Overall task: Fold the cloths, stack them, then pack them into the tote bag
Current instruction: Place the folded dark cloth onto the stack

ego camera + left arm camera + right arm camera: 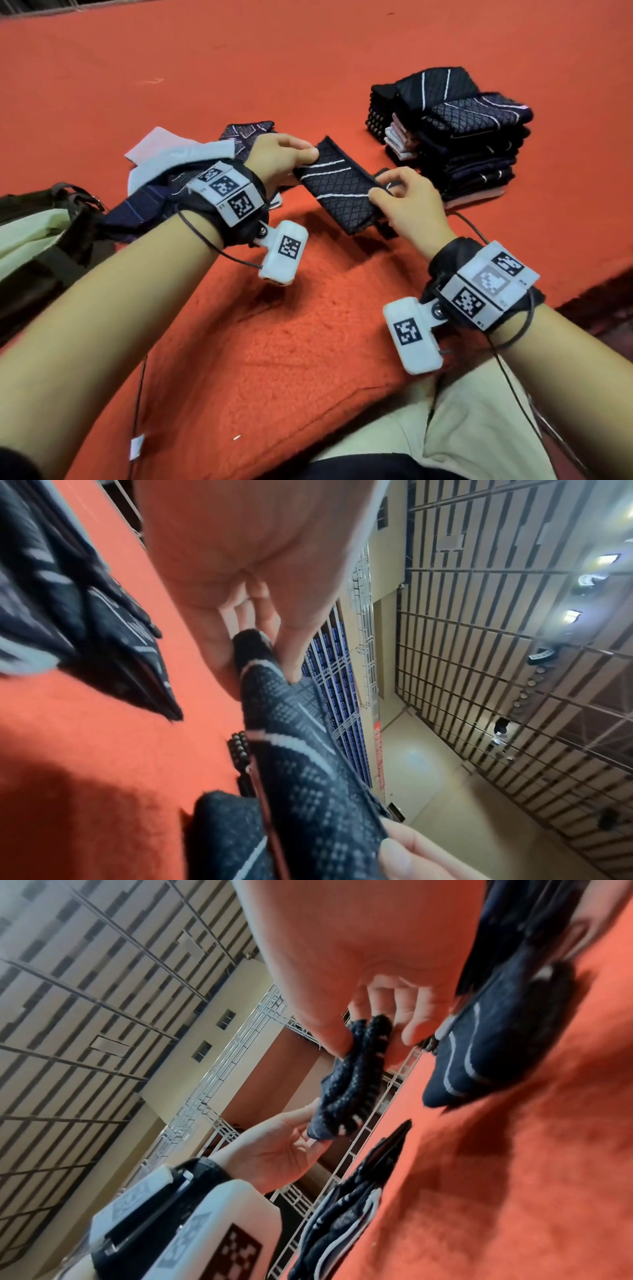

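Two hands hold one dark patterned cloth (339,192) above the orange blanket (274,342) in the head view: the left hand (281,157) pinches its far end, the right hand (407,202) pinches its near end, and the cloth spans the gap between them, folded narrow and crossed by white stripes. Beyond the right hand's grip stands the stack of folded cloths (455,137); behind the left wrist lies the heap of unfolded cloths (178,171), with the tote bag (37,233) further out on that side. The wrist units (486,287) carry square coded markers; no writing is legible.

Left wrist view: thumb and fingers (291,647) close on the cloth's edge (301,750).

Right wrist view: fingertips (414,1031) clamp the bunched cloth end (359,1074); the left hand (274,1150) grips the opposite end.
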Demonstrator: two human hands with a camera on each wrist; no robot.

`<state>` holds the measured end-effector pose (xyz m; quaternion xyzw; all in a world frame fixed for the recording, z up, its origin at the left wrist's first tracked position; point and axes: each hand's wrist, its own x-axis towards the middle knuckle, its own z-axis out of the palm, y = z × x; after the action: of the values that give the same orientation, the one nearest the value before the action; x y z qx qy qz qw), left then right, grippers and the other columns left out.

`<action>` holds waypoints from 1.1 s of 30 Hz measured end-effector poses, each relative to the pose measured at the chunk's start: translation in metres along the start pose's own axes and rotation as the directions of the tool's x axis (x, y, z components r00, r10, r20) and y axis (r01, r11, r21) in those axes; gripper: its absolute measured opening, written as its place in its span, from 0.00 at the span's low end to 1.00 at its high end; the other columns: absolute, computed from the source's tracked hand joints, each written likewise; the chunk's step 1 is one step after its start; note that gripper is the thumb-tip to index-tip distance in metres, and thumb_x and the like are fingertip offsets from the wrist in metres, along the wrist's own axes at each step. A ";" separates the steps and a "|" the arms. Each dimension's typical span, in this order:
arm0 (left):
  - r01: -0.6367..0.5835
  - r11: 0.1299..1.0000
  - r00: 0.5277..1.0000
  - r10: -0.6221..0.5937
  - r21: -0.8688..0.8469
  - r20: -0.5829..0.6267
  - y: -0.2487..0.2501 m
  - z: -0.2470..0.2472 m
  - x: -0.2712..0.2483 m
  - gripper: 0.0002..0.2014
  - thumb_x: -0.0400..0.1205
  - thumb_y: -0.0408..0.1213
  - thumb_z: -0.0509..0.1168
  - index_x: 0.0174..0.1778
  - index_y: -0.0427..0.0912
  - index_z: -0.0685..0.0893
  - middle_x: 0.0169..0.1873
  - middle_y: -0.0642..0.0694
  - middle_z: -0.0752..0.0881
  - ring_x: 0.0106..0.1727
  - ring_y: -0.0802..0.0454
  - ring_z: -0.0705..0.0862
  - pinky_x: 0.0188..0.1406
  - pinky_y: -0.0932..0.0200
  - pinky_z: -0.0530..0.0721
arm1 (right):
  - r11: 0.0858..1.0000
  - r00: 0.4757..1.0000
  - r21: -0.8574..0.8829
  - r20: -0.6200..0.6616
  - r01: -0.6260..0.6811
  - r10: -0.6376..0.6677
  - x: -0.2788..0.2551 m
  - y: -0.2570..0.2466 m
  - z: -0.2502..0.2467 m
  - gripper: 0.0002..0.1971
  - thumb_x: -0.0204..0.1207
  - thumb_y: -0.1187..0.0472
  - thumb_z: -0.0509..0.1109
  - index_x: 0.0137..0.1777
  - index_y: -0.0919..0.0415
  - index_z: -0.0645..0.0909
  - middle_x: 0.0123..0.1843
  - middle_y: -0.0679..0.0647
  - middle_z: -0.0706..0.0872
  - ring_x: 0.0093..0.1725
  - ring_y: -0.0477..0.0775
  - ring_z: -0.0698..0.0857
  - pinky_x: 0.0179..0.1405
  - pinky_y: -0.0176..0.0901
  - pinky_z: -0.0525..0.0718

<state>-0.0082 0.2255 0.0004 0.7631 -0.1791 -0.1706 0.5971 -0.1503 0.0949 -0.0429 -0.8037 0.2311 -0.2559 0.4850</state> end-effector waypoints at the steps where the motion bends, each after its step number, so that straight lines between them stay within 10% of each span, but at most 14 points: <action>1: -0.007 1.000 1.000 0.006 -0.016 -0.002 0.001 0.011 0.003 0.09 0.77 0.28 0.70 0.33 0.43 0.81 0.26 0.49 0.83 0.22 0.62 0.80 0.23 0.68 0.82 | 1.000 1.000 -0.017 -0.017 -0.012 0.012 0.001 0.004 -0.008 0.05 0.72 0.61 0.70 0.45 0.52 0.78 0.34 0.48 0.81 0.34 0.45 0.78 0.42 0.40 0.76; 9: 0.106 0.994 0.990 -0.108 0.028 0.087 -0.002 0.077 0.040 0.10 0.75 0.28 0.72 0.32 0.44 0.81 0.15 0.55 0.81 0.24 0.59 0.80 0.23 0.68 0.81 | 0.982 0.979 -0.036 -0.085 -0.188 0.184 0.022 0.038 -0.042 0.06 0.70 0.64 0.71 0.45 0.54 0.80 0.35 0.47 0.81 0.42 0.53 0.81 0.56 0.57 0.83; 23: 0.074 0.951 0.978 -0.128 0.300 0.164 -0.013 0.085 0.059 0.02 0.78 0.35 0.71 0.44 0.46 0.86 0.31 0.52 0.81 0.34 0.58 0.78 0.27 0.64 0.79 | 0.960 0.962 -0.066 -0.056 -0.272 0.269 0.030 0.052 -0.032 0.09 0.73 0.61 0.69 0.52 0.58 0.81 0.51 0.53 0.84 0.53 0.53 0.82 0.59 0.48 0.79; 33: 0.098 0.948 0.982 -0.142 0.303 0.126 -0.019 0.089 0.061 0.05 0.79 0.38 0.70 0.37 0.49 0.85 0.30 0.54 0.79 0.30 0.61 0.74 0.24 0.69 0.76 | 0.963 0.961 -0.003 -0.073 -0.269 0.268 0.036 0.057 -0.036 0.12 0.72 0.64 0.73 0.55 0.60 0.81 0.36 0.46 0.77 0.44 0.50 0.78 0.48 0.44 0.77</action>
<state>0.0042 0.1246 -0.0415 0.8387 -0.1991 -0.2333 0.4501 -0.1529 0.0249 -0.0727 -0.7583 0.3569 -0.2151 0.5013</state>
